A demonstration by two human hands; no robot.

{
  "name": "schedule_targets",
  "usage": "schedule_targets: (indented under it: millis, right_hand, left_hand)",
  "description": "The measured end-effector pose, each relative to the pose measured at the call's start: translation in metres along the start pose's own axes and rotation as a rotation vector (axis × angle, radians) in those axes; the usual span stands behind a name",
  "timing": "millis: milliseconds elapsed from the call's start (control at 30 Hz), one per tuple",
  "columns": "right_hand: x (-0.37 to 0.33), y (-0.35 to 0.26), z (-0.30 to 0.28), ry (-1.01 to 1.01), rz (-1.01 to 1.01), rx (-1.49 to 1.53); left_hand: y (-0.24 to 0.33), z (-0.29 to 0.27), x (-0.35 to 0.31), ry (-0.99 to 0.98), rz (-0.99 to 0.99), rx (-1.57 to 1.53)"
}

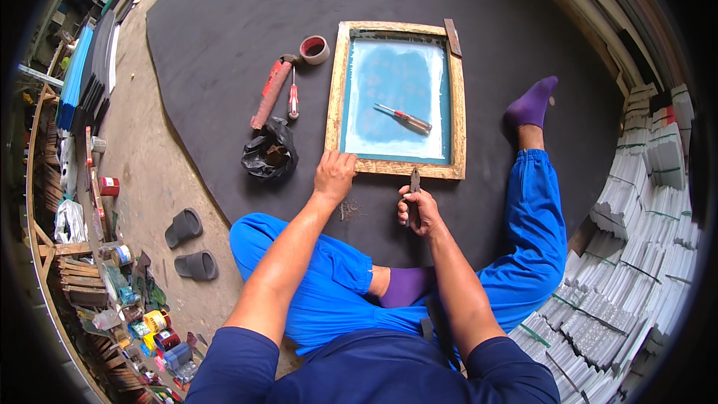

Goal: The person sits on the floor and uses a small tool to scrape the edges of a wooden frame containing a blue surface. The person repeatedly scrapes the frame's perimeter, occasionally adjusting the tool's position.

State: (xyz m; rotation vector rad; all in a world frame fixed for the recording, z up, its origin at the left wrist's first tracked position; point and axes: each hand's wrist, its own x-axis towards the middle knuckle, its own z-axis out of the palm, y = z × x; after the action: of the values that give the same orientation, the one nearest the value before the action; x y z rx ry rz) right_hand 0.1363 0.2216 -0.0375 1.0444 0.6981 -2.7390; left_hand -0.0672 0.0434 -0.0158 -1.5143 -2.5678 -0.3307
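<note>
Clasping dark pliers (pixel 415 182), the right hand (pixel 423 214) curls its fingers round the handles, tips at the near rail of the wooden-framed screen (pixel 457 121). The left hand (pixel 335 175) rests bent fingers over its near left corner; whether they pinch, I can't tell from here. The screen lies on the black mat (pixel 224 52), a screwdriver (pixel 407 119) on its mesh (pixel 393 78).

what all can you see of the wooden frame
The wooden frame, rectangular, pale brown and stained, surrounds a blue and white panel. It lies flat on the dark mat, a screwdriver on the panel and a brownish strip at its upper right corner. The left hand touches its lower left corner; pliers in the right hand appear to touch its bottom edge.
</note>
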Motion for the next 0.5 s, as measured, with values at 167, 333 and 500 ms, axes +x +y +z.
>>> schedule_targets:
  millis: [167, 333, 500]
  right_hand:
    - [-0.028, -0.025, 0.001, -0.107, -0.174, 0.050]
    - [-0.052, -0.053, 0.021, -0.134, -0.159, -0.177]
    - [-0.053, -0.029, 0.039, -0.156, -0.090, -0.414]
  left_hand:
    - [-0.001, 0.002, 0.004, -0.067, 0.011, 0.005]
    - [0.000, -0.005, 0.007, -0.157, -0.052, -0.024]
    - [0.021, -0.029, 0.000, 0.023, -0.173, -0.311]
